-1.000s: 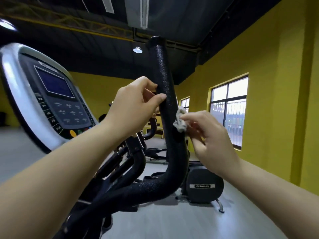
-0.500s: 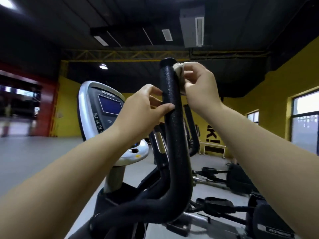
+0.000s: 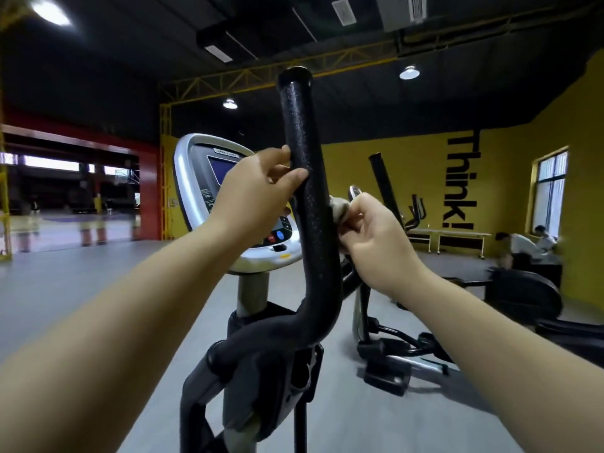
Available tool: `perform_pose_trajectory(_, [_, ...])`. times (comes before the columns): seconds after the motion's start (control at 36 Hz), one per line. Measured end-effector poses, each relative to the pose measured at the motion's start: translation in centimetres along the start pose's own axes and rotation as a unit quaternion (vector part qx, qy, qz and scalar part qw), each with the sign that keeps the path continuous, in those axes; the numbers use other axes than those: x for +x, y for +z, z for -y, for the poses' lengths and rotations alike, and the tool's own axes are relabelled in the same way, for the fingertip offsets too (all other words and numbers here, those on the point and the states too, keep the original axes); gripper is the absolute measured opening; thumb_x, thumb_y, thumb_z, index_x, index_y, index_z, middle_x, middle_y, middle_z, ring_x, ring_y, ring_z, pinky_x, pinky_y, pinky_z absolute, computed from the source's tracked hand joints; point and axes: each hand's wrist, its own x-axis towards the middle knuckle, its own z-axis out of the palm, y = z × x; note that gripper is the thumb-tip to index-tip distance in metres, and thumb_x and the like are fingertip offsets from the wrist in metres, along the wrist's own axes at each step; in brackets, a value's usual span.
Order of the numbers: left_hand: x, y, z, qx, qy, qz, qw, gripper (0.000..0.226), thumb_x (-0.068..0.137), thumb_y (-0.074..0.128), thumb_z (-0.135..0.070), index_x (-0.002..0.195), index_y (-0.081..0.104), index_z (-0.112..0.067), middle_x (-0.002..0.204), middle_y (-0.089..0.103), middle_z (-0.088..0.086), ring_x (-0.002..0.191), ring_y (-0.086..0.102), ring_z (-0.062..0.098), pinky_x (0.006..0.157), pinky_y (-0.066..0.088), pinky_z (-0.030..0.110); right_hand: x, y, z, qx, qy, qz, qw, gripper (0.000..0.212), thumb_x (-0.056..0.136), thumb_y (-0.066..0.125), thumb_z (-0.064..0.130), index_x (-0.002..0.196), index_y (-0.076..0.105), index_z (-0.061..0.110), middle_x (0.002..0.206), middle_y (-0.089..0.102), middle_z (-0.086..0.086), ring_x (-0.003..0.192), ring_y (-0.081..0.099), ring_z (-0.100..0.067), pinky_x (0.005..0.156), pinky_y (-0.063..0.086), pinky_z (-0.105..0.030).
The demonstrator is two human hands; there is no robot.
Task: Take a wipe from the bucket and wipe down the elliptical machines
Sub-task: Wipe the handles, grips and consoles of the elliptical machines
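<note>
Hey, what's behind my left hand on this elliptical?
The silver console, part of its screen and a few buttons showing. The left hand and black handlebar cover the rest.

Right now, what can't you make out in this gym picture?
Head view only:
1. Wipe: mostly covered by the right hand and the handlebar.
2. Console screen: partly behind the left hand.
3. People by the far window: small and blurred.
4. Bucket: outside the frame.

The handlebar (image 3: 307, 197) stands before the console (image 3: 199, 178); the left hand (image 3: 251, 194) on its left, the wipe (image 3: 338, 207) and right hand (image 3: 376, 237) on its right.
</note>
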Motion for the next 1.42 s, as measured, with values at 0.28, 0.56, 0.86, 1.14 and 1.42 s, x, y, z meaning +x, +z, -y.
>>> perform_pose_trajectory(0.28, [-3.6,0.6,0.2,0.032,-0.008,0.037,0.999,0.028,0.093,0.060,-0.025,0.121,0.058,-0.029,0.100,0.067,-0.001,0.085,0.069,0.022,0.072,0.060,0.039,-9.0,1.3,-2.5,0.013,0.100,-0.005,0.995,0.033,0.086,0.043,-0.018,0.075,0.044,0.014,0.062,0.051,-0.006,0.051,0.051,-0.012,0.055,0.046,-0.040])
perform_pose_trajectory(0.56, [-6.0,0.5,1.2,0.016,-0.014,0.084,0.996,0.034,0.092,0.061,-0.017,0.108,0.054,-0.047,0.090,0.064,-0.018,0.085,0.068,0.008,0.072,0.058,0.027,-8.4,3.5,1.0,-0.151,-0.096,-0.206,0.962,0.026,0.087,0.057,-0.008,0.101,0.069,0.009,0.100,0.067,0.007,0.097,0.061,0.000,0.088,0.050,-0.013])
perform_pose_trajectory(0.86, [-6.0,-0.4,0.7,0.028,-0.030,0.089,0.995,0.020,0.094,0.058,-0.019,0.111,0.056,-0.028,0.101,0.067,-0.007,0.086,0.068,0.008,0.066,0.058,0.020,-11.0,3.4,-0.8,-0.305,-0.198,-0.035,0.931,0.043,0.101,0.038,0.033,0.098,0.071,0.005,0.095,0.060,-0.004,0.091,0.047,-0.005,0.081,0.045,-0.019])
perform_pose_trajectory(1.14, [-3.7,0.9,-0.8,0.077,0.000,-0.006,0.997,0.026,0.088,0.065,-0.033,0.103,0.046,-0.023,0.091,0.059,-0.011,0.085,0.065,0.012,0.073,0.057,0.032,-7.2,1.7,-0.3,0.001,0.017,-0.095,0.995,0.038,0.092,0.051,-0.002,0.087,0.069,0.031,0.084,0.072,0.004,0.084,0.067,-0.007,0.075,0.055,-0.018])
perform_pose_trajectory(1.42, [-2.2,1.7,-0.4,0.061,-0.042,-0.026,0.997,0.027,0.089,0.060,-0.040,0.108,0.050,-0.025,0.095,0.066,-0.001,0.089,0.068,0.016,0.081,0.057,0.045,-1.8,-0.6,0.2,0.331,0.120,0.136,0.926,0.041,0.080,0.054,0.014,0.119,0.051,0.003,0.075,0.065,-0.009,0.072,0.068,-0.017,0.074,0.054,-0.037])
